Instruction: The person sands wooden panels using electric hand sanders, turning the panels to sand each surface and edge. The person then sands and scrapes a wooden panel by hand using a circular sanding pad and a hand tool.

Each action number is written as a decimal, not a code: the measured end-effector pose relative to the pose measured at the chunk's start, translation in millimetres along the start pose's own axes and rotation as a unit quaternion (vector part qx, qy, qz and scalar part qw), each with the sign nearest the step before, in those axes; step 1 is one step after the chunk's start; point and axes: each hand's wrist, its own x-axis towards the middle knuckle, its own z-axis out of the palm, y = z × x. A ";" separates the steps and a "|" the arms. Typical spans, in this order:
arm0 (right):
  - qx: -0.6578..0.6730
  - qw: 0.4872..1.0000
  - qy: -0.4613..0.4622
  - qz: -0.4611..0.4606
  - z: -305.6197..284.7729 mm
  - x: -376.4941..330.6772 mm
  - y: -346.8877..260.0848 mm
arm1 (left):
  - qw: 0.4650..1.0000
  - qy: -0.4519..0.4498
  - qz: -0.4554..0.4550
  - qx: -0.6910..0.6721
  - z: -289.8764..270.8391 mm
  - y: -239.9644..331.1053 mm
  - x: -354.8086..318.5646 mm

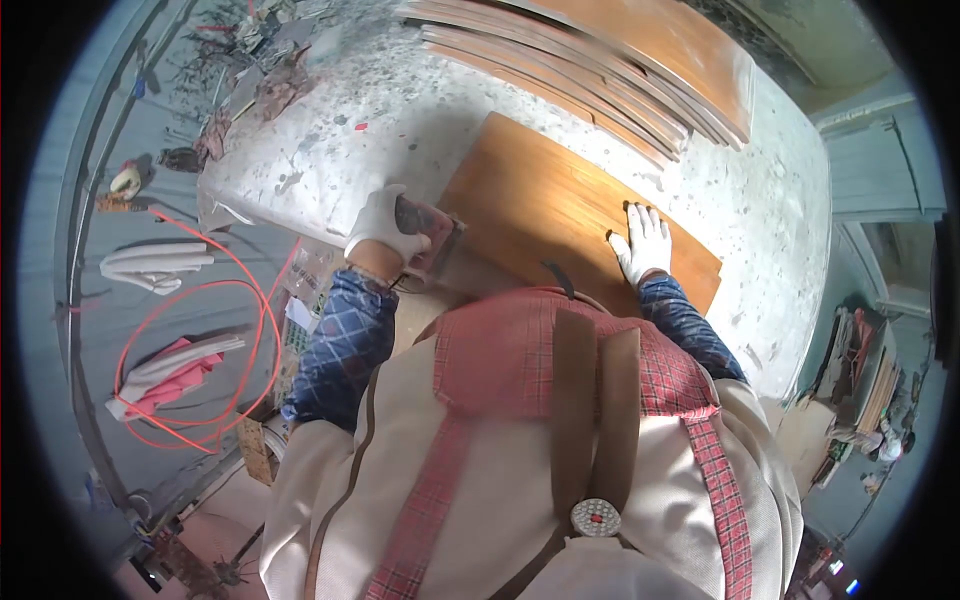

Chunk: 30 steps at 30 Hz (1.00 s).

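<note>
A smooth orange-brown wooden panel [540, 200] lies slantwise on the pale, paint-spotted worktable in front of me. At the panel's left edge, my left hand [385, 225], in a white glove, is closed around a dark red, block-shaped sander [430, 230]. The sander's far side meets the panel's end; its underside is hidden. My right hand [645, 245], also white-gloved, rests flat on the panel's right part with its fingers spread. Part of the panel's near edge is covered by my red checked apron [500, 350].
Several brown panels [600, 70] are stacked at the table's far side. Rags and clutter [280, 85] lie at its far left corner. An orange hose [275, 340] hangs in loops at the left, near hanging gloves [160, 262]. More boards [875, 390] stand at the right.
</note>
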 end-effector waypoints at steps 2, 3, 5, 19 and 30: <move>-0.006 0.999 0.031 -0.005 5.5 -2.5 2.1 | 0.997 -0.035 0.000 0.069 7.9 -3.1 24.7; 0.004 1.000 0.017 0.001 3.9 -2.2 4.4 | 0.994 -0.058 -0.020 0.092 7.3 4.9 41.5; 0.013 1.000 0.010 0.006 -0.7 -2.5 2.6 | 0.994 -0.055 -0.003 0.099 12.9 7.0 68.4; 0.053 0.998 0.014 0.020 -3.2 -0.1 7.5 | 0.978 -0.097 0.048 0.176 32.1 78.4 185.4; 0.066 0.997 -0.008 0.025 -6.0 1.5 8.6 | 0.947 -0.153 -0.040 0.280 -5.8 -6.9 9.7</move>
